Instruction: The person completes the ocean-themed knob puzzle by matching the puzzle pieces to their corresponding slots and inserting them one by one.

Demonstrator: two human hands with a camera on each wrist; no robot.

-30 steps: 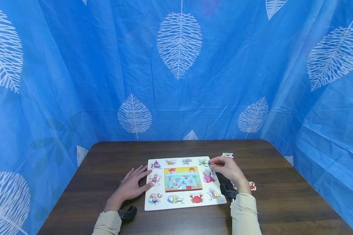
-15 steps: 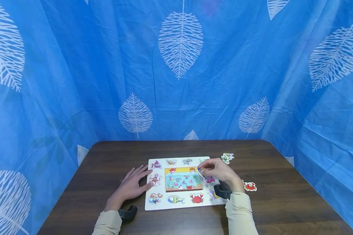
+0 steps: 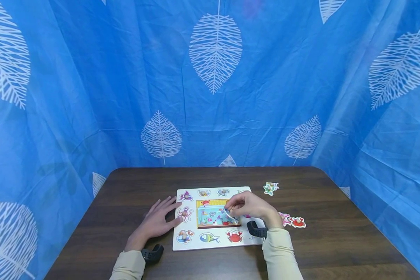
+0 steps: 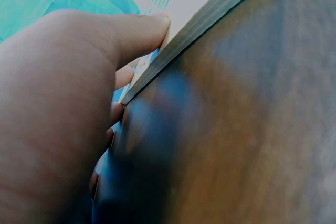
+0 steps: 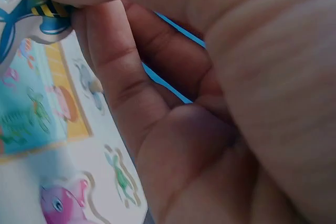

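Note:
The white puzzle board [image 3: 222,244] lies on the table, with sea animals around an aquarium picture. My left hand [image 3: 158,220] rests at its left edge with fingers spread, thumb and a finger touching the board; in the left wrist view the thumb [image 4: 139,35] presses the board's edge. My right hand [image 3: 253,206] pinches a fish puzzle piece [image 5: 50,22] between thumb and fingers, above the aquarium picture. Yellow-and-black stripes and blue fins show on the piece in the right wrist view. The hand covers part of the board's right side, including most of the pink fish [image 5: 60,205].
Right of the board lie loose pieces: a green turtle piece [image 3: 270,188] farther back, and a pink piece [image 3: 285,219] beside a red crab piece [image 3: 297,222]. Knobbed pieces, such as the octopus [image 3: 184,214], sit in the board. A blue curtain [image 3: 210,128] hangs behind the table.
My right hand has moved left with the fish piece, from the board's right edge to over the aquarium picture. The turtle and pink pieces are now uncovered. My left hand stays put.

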